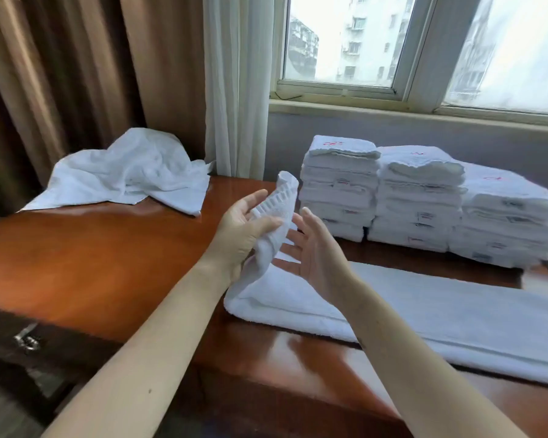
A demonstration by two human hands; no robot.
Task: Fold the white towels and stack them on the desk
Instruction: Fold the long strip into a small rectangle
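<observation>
A long white towel (424, 308) lies folded into a strip across the wooden desk (108, 263), running from the centre to the right edge. My left hand (241, 229) pinches the towel's left end between thumb and fingers and lifts it above the desk. My right hand (314, 257) hovers just right of that raised end, fingers straight and spread, holding nothing. Three stacks of folded white towels (418, 197) stand side by side at the back right of the desk. A heap of unfolded white towels (130, 172) lies at the back left.
Brown curtains (60, 74) hang behind the heap, and a white sheer curtain (234, 83) hangs beside the window (393, 42). A drawer with a metal handle (26, 341) is at the desk's front left.
</observation>
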